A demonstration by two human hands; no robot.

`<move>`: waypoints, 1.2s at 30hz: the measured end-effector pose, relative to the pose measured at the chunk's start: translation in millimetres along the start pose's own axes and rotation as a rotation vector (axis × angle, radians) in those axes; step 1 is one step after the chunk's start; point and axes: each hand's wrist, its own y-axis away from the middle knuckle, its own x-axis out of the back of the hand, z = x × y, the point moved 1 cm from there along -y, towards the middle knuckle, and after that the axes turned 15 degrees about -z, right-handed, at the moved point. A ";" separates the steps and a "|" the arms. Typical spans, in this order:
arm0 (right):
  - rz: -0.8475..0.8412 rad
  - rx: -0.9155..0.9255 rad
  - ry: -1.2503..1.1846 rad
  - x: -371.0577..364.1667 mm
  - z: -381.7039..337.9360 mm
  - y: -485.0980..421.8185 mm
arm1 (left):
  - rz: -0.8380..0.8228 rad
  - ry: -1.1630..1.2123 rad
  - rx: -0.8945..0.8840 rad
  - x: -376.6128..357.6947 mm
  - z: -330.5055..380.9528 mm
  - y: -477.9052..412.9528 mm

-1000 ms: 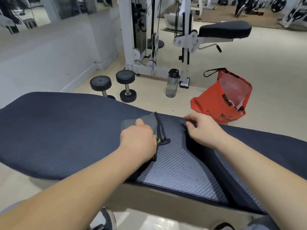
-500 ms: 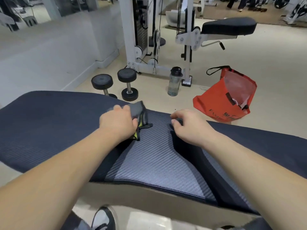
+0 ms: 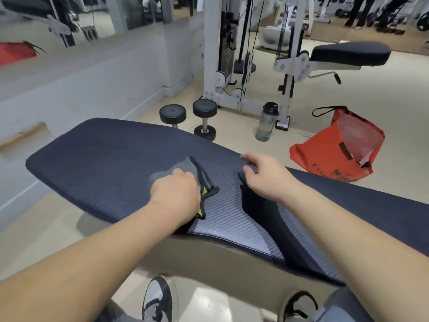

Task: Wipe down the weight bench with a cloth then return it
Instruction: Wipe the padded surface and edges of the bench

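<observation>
Cloth (image 3: pixel 183 169) sits on the bench (image 3: pixel 97 156) near its middle. It is grey with black straps and a yellow-green patch, and it is bunched under my left hand (image 3: pixel 174 196). That hand's fingers are curled round the cloth and press it down onto the ribbed pad. My right hand (image 3: pixel 269 178) is just beside it, apart from the cloth. Its fingers are bent, with the tips on the edge of a dark flap (image 3: pixel 267 219) that lies over the lighter grey strip of pad. I cannot tell whether it pinches that flap or only rests on it.

On the floor beyond the bench stand 2 dumbbells (image 3: pixel 204 109), with a bottle (image 3: pixel 265 123) to their right and a red bag (image 3: pixel 334 156) further right, open at the top. A white cable machine (image 3: pixel 216 54) rises behind the dumbbells, with a black padded seat (image 3: pixel 350 53) on its right. Below the near edge of the bench I see 2 shoes (image 3: pixel 157 297).
</observation>
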 end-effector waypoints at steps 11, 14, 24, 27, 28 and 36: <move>0.152 -0.109 -0.045 21.3 47.1 -6.2 | 0.088 0.172 -0.500 21.5 61.0 -56.1; 0.162 -0.122 -0.073 24.9 54.7 -6.1 | 0.077 0.308 -0.184 29.9 49.8 -94.6; -0.043 0.005 0.055 16.9 20.1 -15.6 | -0.058 0.629 -0.618 35.6 47.3 -56.6; -0.164 -0.040 0.287 5.6 8.1 -12.6 | -0.022 0.860 -0.466 30.3 4.6 -42.9; -0.176 -0.055 0.313 4.6 4.2 -11.8 | 0.022 0.827 -0.388 27.9 -6.6 -39.0; -0.241 -0.122 0.392 -6.1 -3.1 -10.5 | 0.132 0.668 -0.260 8.0 -39.7 -32.2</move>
